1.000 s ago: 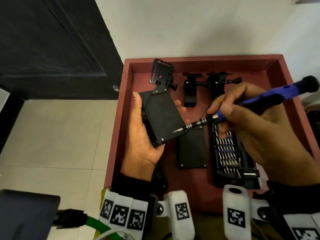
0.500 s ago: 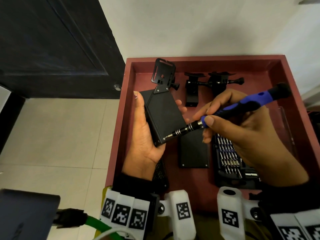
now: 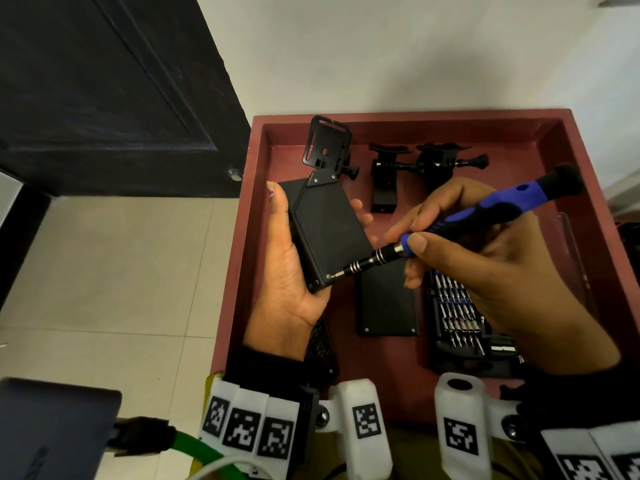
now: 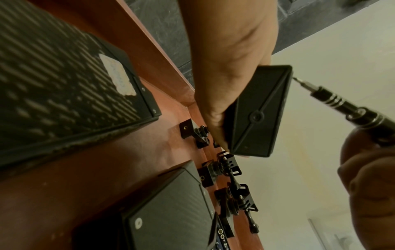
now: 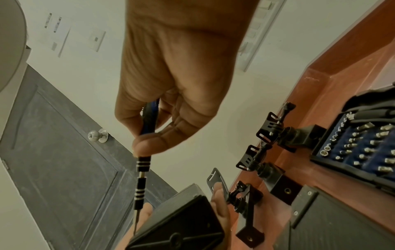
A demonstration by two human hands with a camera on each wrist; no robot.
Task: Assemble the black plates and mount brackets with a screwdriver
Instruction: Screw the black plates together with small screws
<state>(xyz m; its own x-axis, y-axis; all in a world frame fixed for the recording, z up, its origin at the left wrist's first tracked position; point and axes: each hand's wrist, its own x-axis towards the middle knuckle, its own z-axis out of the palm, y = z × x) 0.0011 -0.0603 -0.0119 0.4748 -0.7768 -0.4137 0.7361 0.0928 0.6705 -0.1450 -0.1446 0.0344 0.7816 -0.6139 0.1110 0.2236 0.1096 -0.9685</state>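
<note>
1. Tray (image 3: 540,133), dark red with raised walls, bears all the parts; its left wall runs beside a tiled floor (image 3: 104,271) and a dark door (image 3: 104,81), its far wall against a pale wall
2. Left hand (image 3: 287,271) is raised above the tray's left half, thumb along one long edge and fingers curled round the other, gripping a black box (image 3: 329,233) made of plates; a slotted mount bracket (image 3: 327,147) stands fixed at the box's far end
3. Right hand (image 3: 485,271) is closed round a screwdriver (image 3: 485,216) with a blue and black handle, thumb and forefinger pinching it just behind the banded metal collar; the tip sits at the box's near corner, by a small screw
4. Bit case (image 3: 460,323), open with rows of bits, lies under the right hand
5. Loose black plate (image 3: 386,306), with screws at its near corners, lies flat between the held box and the bit case
6. Perforated black piece (image 4: 64,84) lies on the tray under the left wrist
7. Two spare mount brackets (image 3: 429,164), with thumbscrews, stand near the far wall, well apart from both hands; bare tray floor shows in the far right corner
</note>
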